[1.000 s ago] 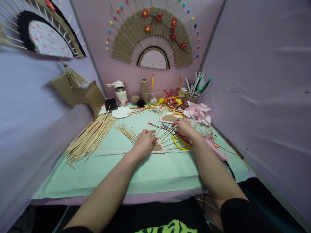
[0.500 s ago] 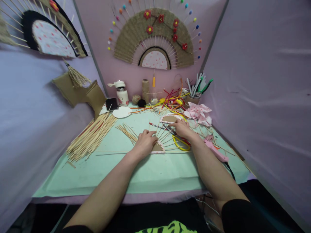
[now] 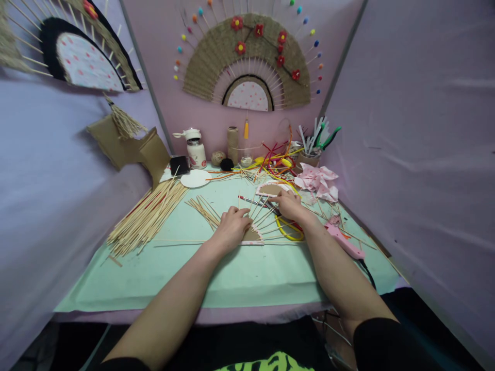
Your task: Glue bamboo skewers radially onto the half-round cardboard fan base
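Near the middle of the table my left hand (image 3: 233, 228) rests over a half-round cardboard piece (image 3: 253, 236) edged in pink-dotted cloth, its fingers closed on the base of a thin wooden stick. Several such sticks (image 3: 266, 220) fan out from the curved edge, and part of the piece is hidden under the hand. My right hand (image 3: 290, 205) is bent at the outer ends of the upper sticks, index finger reaching left; its fingertips appear to pinch a stick end. Scissors with yellow handles (image 3: 289, 233) lie under the sticks, beside a pen (image 3: 249, 200).
A second half-round piece (image 3: 273, 189) lies behind my right hand. To the left are a big pile of sticks (image 3: 149, 219) and a smaller bunch (image 3: 203, 211). A pink glue gun (image 3: 345, 241) and crumpled pink cloth (image 3: 317, 180) lie right. A bottle (image 3: 196, 153) stands behind.
Both hands keep the same place on the cardboard piece and sticks. The whole view has shifted very slightly.
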Action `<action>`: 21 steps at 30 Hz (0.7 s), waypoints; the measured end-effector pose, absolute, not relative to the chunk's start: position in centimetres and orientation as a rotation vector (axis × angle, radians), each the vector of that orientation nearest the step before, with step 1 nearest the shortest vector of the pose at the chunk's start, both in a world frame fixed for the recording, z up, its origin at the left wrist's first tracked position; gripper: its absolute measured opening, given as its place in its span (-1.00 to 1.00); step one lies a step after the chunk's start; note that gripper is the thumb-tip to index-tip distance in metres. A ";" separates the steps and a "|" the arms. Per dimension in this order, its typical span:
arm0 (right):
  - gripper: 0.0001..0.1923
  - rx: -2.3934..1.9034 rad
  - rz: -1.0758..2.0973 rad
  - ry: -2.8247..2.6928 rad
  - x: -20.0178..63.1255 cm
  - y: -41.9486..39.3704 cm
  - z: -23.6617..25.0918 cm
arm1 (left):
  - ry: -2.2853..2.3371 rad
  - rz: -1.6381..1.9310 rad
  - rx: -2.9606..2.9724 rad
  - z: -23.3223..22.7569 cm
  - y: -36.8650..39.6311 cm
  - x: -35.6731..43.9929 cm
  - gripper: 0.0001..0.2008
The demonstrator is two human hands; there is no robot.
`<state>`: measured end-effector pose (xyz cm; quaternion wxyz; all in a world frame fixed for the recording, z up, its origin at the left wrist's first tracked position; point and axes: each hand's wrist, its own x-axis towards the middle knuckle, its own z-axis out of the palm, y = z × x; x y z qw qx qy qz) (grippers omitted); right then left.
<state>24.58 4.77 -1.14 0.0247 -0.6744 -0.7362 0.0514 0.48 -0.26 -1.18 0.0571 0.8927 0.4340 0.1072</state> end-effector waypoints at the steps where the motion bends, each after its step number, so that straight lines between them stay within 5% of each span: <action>1: -0.39 -2.083 0.161 -2.279 24.6 4.8 -1.1 | 1.313 0.325 2.708 -1.2 -0.3 0.5 -0.67; 21: -0.39 -2.036 0.159 -2.262 24.9 4.5 -0.9 | 1.323 0.374 2.700 -1.2 -0.3 0.5 -0.68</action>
